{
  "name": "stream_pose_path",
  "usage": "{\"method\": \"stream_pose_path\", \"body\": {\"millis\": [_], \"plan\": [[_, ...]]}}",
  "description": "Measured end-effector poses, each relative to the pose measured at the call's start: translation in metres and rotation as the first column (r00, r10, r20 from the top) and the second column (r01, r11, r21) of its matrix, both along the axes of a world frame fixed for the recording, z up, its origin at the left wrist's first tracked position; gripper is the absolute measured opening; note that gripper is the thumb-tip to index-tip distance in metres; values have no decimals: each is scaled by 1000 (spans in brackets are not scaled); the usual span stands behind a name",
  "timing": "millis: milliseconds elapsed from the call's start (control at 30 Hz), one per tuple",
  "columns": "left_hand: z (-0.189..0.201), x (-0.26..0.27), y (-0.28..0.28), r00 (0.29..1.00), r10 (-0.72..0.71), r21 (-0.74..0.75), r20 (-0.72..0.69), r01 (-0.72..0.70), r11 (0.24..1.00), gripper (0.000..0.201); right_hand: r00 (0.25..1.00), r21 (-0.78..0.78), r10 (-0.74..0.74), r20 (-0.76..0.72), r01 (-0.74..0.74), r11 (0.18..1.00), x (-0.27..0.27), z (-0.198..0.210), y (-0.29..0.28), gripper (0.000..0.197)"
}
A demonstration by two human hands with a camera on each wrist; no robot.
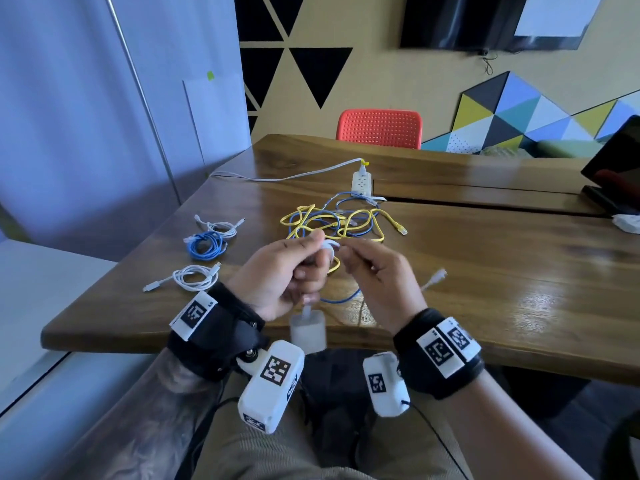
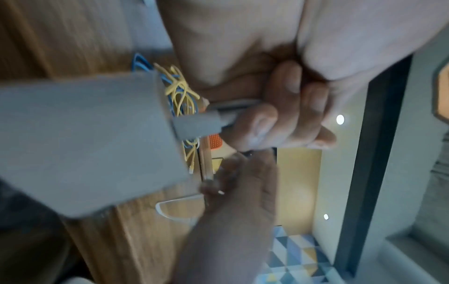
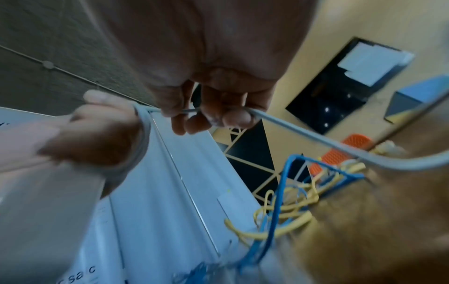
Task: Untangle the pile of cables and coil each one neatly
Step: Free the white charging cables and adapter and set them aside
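Note:
Both hands hover over the table's near edge [image 1: 207, 336]. My left hand [image 1: 304, 261] grips a white charger cable [image 3: 316, 143], which loops around its fingers [image 2: 279, 119]. The cable's white power adapter [image 1: 308, 329] hangs below that hand and shows large and blurred in the left wrist view [image 2: 85, 142]. My right hand [image 1: 351, 259] pinches the same cable between thumb and fingers [image 3: 233, 115], close beside the left hand [image 3: 97, 138]. The cable's free plug [image 1: 437, 277] trails to the right. Behind the hands lies a tangled pile of yellow and blue cables [image 1: 339, 223].
Three coiled cables lie at the left: a white one [image 1: 218, 227], a blue one [image 1: 204, 244] and another white one [image 1: 194, 277]. A white power strip [image 1: 362, 181] sits behind the pile. A red chair [image 1: 381, 128] stands beyond the table and a dark screen [image 1: 616, 164] at far right.

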State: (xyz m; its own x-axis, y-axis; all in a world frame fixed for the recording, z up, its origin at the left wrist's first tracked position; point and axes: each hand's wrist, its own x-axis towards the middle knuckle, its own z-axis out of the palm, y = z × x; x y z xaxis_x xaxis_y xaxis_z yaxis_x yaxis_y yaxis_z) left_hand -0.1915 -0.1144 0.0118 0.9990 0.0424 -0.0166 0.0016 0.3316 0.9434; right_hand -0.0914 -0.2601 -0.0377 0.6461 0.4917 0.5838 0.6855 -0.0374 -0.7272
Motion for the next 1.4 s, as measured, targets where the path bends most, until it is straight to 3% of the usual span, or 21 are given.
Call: {"method": "stream_pose_path", "body": {"millis": [100, 200, 333, 433, 533, 700, 833, 900, 967, 1033, 1100, 1233, 1333, 1400], "plan": [[8, 4, 2, 993, 36, -259, 109, -6, 966, 32, 997, -118, 32, -68, -40, 992, -9, -24, 4, 29], [13, 6, 10, 976, 118, -421, 185, -30, 907, 20, 992, -282, 117, -49, -126, 951, -19, -37, -4, 22], [12, 13, 19, 948, 267, -572, 172, -125, 811, 23, 978, -416, 206, -38, -203, 887, -31, -45, -10, 14], [12, 21, 21, 939, 322, -686, 122, -155, 711, 25, 971, -493, 235, -34, -221, 842, -36, -47, -7, 20], [11, 29, 22, 904, 407, -627, 128, -244, 740, 25, 965, -494, 260, 33, -210, 844, -42, -40, -9, 27], [-7, 34, 29, 862, 477, -372, 172, -391, 842, 26, 973, -389, 107, 205, -19, 921, -43, -5, -25, 28], [-21, 28, 16, 933, 262, 24, 247, -277, 961, 18, 941, -259, 24, 336, 68, 963, -33, 24, -36, 14], [-21, 21, 6, 971, 112, 228, 213, -161, 960, 19, 913, -197, -21, 408, 111, 974, -23, 36, -41, 4], [-17, 14, -4, 988, 2, 313, 153, -51, 948, 24, 910, -140, -84, 405, 153, 978, -12, 42, -46, 7], [-13, 9, -10, 997, -48, 283, 67, 27, 959, 32, 934, -75, -110, 341, 144, 987, -4, 41, -47, 13], [-8, 5, -11, 995, -103, 192, -7, 102, 976, 30, 974, -45, -40, 221, 51, 998, -5, 35, -42, 17], [-8, 4, -7, 964, -265, -58, 21, 266, 962, 24, 982, -87, 175, -69, -181, 980, -21, 17, -33, 22], [-12, 2, -5, 962, -267, -156, 60, 273, 949, 26, 980, -156, 184, -70, -193, 969, -26, 12, -35, 33], [-13, 2, -5, 983, -179, -105, 45, 183, 978, 25, 987, -206, 158, 3, -154, 966, -23, 12, -36, 33]]}}
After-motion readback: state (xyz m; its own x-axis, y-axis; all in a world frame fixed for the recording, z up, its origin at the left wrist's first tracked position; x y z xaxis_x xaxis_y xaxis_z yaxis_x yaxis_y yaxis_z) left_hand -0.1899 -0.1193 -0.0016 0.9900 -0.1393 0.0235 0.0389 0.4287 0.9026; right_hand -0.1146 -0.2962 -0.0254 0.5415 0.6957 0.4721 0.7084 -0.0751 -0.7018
